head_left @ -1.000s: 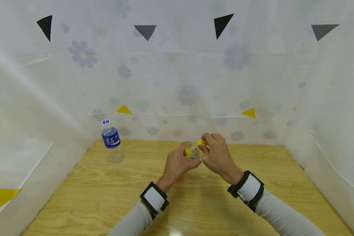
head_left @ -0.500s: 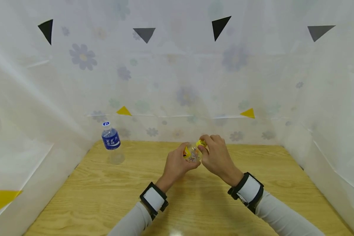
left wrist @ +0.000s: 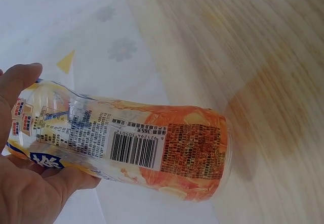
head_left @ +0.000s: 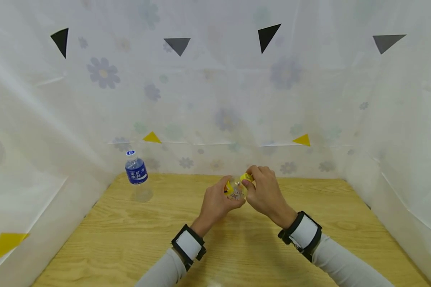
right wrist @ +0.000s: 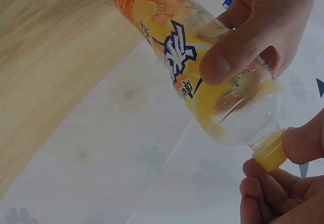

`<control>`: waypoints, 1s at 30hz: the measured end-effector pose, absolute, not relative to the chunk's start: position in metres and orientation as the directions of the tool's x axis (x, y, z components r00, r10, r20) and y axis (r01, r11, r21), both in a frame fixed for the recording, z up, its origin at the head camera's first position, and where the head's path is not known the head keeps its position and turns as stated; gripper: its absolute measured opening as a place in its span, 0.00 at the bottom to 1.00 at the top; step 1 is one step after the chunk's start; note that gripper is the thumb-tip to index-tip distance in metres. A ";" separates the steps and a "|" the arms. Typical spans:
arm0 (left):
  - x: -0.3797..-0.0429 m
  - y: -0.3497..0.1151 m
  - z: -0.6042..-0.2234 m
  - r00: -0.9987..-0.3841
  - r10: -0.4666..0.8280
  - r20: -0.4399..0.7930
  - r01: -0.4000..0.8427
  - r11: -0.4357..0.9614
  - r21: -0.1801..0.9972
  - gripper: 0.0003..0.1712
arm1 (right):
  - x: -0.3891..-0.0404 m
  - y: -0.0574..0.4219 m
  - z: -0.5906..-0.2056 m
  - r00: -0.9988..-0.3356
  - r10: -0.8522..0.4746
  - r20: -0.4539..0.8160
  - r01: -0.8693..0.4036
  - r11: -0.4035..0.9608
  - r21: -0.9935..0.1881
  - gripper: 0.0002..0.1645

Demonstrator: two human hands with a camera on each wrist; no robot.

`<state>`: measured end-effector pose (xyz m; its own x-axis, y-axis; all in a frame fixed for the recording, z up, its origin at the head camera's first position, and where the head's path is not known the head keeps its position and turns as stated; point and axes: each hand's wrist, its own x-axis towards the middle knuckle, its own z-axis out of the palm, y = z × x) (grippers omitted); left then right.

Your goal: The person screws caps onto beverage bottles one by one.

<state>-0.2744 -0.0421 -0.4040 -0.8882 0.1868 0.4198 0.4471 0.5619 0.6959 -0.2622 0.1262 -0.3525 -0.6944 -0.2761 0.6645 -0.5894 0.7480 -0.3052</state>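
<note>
A clear plastic drink bottle [head_left: 238,192] with an orange and yellow label is held over the far middle of the table. My left hand [head_left: 216,201] grips it around its upper body, thumb and fingers on opposite sides. The left wrist view shows its barcode side [left wrist: 134,148] and its base close to the wood; whether they touch I cannot tell. A yellow cap [right wrist: 271,152] sits on the bottle's neck. Thumb and fingers of my right hand [head_left: 267,194] pinch that cap. In the head view, the hands partly cover the bottle.
A second clear bottle [head_left: 136,171] with a blue label and a white and blue cap stands upright at the table's far left. The wooden table [head_left: 129,247] is bordered by pale flowered sheeting [head_left: 215,95] at the back and both sides.
The head view has tilted slightly, so the scene sits a little lower. Both hands keep their hold on the bottle and its cap, with hardly any visible movement.
</note>
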 end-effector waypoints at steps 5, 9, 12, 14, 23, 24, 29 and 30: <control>-0.276 -0.041 -0.406 -0.878 0.189 0.439 0.462 0.569 0.680 0.37 | -0.262 0.125 -0.352 -0.689 -0.262 0.676 -0.590 0.744 -0.313 0.08; -0.276 -0.041 -0.407 -0.868 0.184 0.462 0.476 0.574 0.666 0.37 | -0.264 0.122 -0.354 -0.683 -0.250 0.686 -0.590 0.742 -0.317 0.09; -0.276 -0.040 -0.408 -0.866 0.173 0.469 0.475 0.579 0.663 0.37 | -0.265 0.120 -0.357 -0.669 -0.246 0.701 -0.595 0.743 -0.306 0.09; -0.276 -0.040 -0.409 -0.867 0.166 0.470 0.471 0.579 0.665 0.37 | -0.266 0.119 -0.358 -0.656 -0.245 0.714 -0.597 0.747 -0.293 0.09; -0.277 -0.042 -0.408 -0.879 0.156 0.451 0.452 0.573 0.683 0.36 | -0.267 0.117 -0.359 -0.624 -0.257 0.738 -0.597 0.766 -0.239 0.08; -0.277 -0.043 -0.407 -0.880 0.154 0.449 0.450 0.573 0.685 0.36 | -0.267 0.117 -0.359 -0.627 -0.258 0.735 -0.597 0.765 -0.240 0.08; -0.278 -0.046 -0.406 -0.866 0.152 0.477 0.467 0.587 0.661 0.36 | -0.264 0.118 -0.356 -0.684 -0.252 0.685 -0.579 0.759 -0.299 0.19; -0.278 -0.046 -0.406 -0.862 0.153 0.483 0.472 0.591 0.654 0.36 | -0.263 0.118 -0.355 -0.700 -0.252 0.668 -0.574 0.755 -0.317 0.23</control>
<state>-0.2777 -0.0463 -0.4060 -0.8619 0.1531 0.4834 0.4719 0.5908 0.6543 -0.2630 0.1182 -0.3554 -0.7003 -0.2519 0.6679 -0.5737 0.7554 -0.3166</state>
